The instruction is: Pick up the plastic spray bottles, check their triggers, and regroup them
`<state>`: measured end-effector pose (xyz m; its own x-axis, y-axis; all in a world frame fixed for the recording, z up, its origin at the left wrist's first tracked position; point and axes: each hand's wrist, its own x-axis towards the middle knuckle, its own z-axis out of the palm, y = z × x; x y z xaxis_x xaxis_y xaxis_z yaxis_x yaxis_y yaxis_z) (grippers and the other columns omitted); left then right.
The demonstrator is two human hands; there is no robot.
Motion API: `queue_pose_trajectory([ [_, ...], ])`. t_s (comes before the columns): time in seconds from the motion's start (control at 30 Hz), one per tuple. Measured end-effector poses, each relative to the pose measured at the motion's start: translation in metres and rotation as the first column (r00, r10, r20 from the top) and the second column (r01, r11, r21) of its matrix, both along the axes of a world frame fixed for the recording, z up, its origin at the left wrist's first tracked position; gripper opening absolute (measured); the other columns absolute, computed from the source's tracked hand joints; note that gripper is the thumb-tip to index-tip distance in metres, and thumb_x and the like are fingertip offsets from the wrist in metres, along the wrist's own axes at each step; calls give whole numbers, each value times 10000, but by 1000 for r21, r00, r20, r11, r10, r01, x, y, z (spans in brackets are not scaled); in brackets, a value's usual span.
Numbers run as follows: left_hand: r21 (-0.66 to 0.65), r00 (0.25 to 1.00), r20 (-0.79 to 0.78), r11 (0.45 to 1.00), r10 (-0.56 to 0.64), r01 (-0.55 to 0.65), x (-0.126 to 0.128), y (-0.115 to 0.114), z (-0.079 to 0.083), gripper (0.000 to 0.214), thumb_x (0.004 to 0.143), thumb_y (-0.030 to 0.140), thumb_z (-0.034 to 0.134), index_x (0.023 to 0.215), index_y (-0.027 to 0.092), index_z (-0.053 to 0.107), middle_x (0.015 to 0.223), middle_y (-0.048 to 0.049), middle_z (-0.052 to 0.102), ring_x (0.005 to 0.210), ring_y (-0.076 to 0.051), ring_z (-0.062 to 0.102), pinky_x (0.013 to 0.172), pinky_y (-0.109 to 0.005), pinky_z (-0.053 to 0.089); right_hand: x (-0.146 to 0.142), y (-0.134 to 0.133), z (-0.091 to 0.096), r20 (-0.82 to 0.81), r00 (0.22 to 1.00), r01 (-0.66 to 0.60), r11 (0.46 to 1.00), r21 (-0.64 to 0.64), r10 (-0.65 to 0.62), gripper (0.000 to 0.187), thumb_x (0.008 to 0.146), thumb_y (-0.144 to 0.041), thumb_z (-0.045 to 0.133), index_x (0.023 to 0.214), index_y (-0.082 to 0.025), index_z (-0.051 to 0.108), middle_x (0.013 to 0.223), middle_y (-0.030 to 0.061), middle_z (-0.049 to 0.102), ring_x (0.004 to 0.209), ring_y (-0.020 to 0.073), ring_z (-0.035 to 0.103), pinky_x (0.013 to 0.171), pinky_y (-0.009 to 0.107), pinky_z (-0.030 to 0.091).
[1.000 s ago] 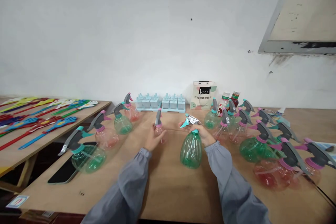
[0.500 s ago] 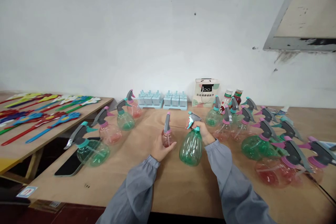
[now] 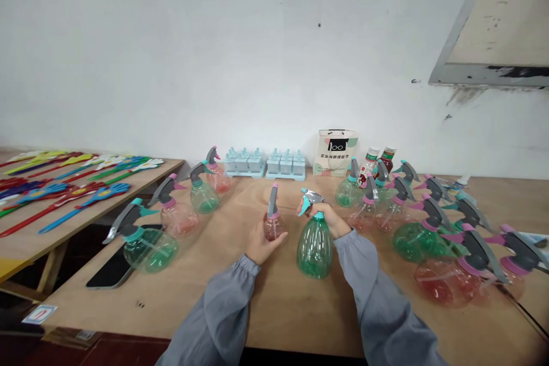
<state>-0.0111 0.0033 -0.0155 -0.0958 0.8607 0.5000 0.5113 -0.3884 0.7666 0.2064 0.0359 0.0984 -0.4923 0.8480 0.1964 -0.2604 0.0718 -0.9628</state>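
Wrapped round the body of a small pink spray bottle point(image 3: 274, 227) is my left hand point(image 3: 259, 242); that bottle has a grey trigger head and pink collar. To its right, my right hand point(image 3: 329, 218) grips the neck and trigger head of a green spray bottle point(image 3: 314, 247), whose nozzle and trigger are turquoise. The green bottle is upright over the table; whether its base touches the wood I cannot tell. A short gap separates the two bottles. Fingers of my right hand are partly hidden behind the grey head.
More pink and green spray bottles point(image 3: 448, 277) crowd the right side; several others point(image 3: 150, 249) line the left, near a phone point(image 3: 109, 269). Light-blue ice-pop moulds point(image 3: 286, 166), a paper bag point(image 3: 334, 154) and two labelled bottles point(image 3: 369, 167) stand by the wall. Colourful hand-shaped clappers point(image 3: 86, 200) cover another table.
My right hand has turned the green spray bottle so its nozzle points further left, and its body has shifted slightly down and right. My left hand and the pink bottle stay put.
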Motion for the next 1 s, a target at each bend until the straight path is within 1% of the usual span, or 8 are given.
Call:
queue_pose_trajectory([
  [0.1,5,1000,-24,1000,-2,2,-1,0,0,704,704,490,772,1280,193,499,1190,-129,679,1118,-296,664,995,-485,511,0,1,-1,-49,999,-13,1000,-6,12,283,505,-213,564,743,-205,717,814,43,751,824,236,680,724,325,498],
  [0.23,31,999,-37,999,13,-12,-2,0,-1,699,698,491,782,1263,183,509,1195,-138,678,1115,-306,666,975,-487,523,1,4,-4,-67,997,24,997,-74,-29,228,470,-219,543,647,-190,682,670,43,710,680,210,648,570,286,437],
  [0.3,42,999,-38,999,26,-24,-2,1,-2,698,693,495,787,1252,176,517,1175,-140,684,1106,-312,670,968,-493,528,1,3,-4,-54,998,14,996,-88,-19,211,472,-214,541,633,-186,674,669,47,706,686,207,648,545,271,413],
  [0.43,62,999,-38,998,16,-14,-2,1,-3,687,702,485,788,1259,186,519,1151,-124,693,1088,-299,680,962,-483,537,-1,-1,-2,-49,998,-35,997,-68,32,243,508,-193,578,720,-203,697,759,34,722,764,207,654,654,287,482],
  [0.5,68,999,-38,998,5,-3,-2,1,-3,685,708,476,787,1269,189,516,1151,-120,694,1074,-291,685,950,-473,544,-1,1,-4,-75,997,-3,997,-78,-3,244,506,-188,589,727,-210,691,739,22,710,746,198,647,667,288,489],
  [0.7,71,999,-41,997,8,-5,-1,1,-1,684,705,453,795,1271,185,518,1147,-122,697,1054,-287,696,927,-461,555,-2,14,-13,-118,986,92,979,-184,-115,189,466,-224,541,635,-205,625,580,29,646,656,213,648,510,268,415],
  [0.87,72,999,-38,997,-9,11,-1,0,0,697,710,438,795,1295,193,506,1128,-110,706,1016,-274,707,894,-443,568,-4,7,-9,-102,988,101,989,-107,-112,241,491,-221,564,713,-218,656,723,29,712,785,226,679,644,299,496],
  [1.0,62,999,-38,998,-13,16,-2,1,-1,709,706,446,792,1300,191,501,1139,-114,701,1046,-283,698,925,-463,557,-6,8,-8,-70,977,201,979,-14,-201,164,502,-290,531,622,-222,620,642,32,674,710,224,655,640,327,486],
])
